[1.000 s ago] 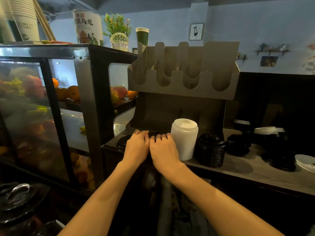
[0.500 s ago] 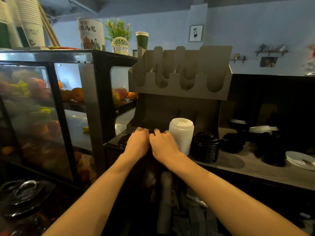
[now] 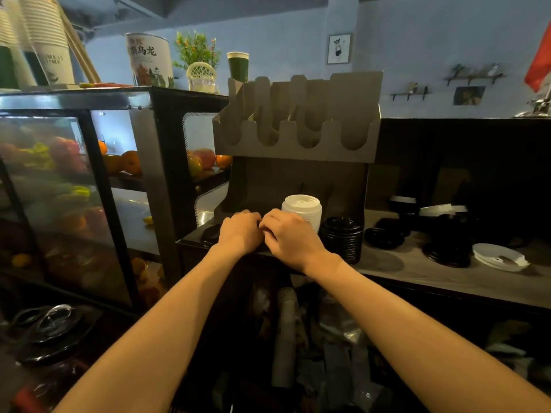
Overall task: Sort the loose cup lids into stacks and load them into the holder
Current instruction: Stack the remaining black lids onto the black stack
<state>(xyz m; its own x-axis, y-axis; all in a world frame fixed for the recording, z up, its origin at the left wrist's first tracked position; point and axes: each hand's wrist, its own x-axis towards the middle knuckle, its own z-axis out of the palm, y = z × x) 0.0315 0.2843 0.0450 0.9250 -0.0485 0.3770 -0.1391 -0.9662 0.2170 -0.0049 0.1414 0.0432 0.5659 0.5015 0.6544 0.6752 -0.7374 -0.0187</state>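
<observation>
Left hand: You are holding your left hand low on the front edge of the counter. Its fingers are curling down, and I cannot tell if they are gripping anything.
Right hand: Your right hand is touching your left hand, side by side. Its fingers are curling too. What is under them is hiding, so I cannot tell the grip.
White lids: A tall white stack is standing on the counter, just behind your right hand.
Black lids: A black stack is standing just to the right of the white stack.
Loose lids: One black lid is lying just left of your left hand. A white lid is lying far to the right.
Holder: The holder is standing behind your hands, with its slots sitting up above the white stack.
Glass case: A glass case with fruit is standing on your left.
</observation>
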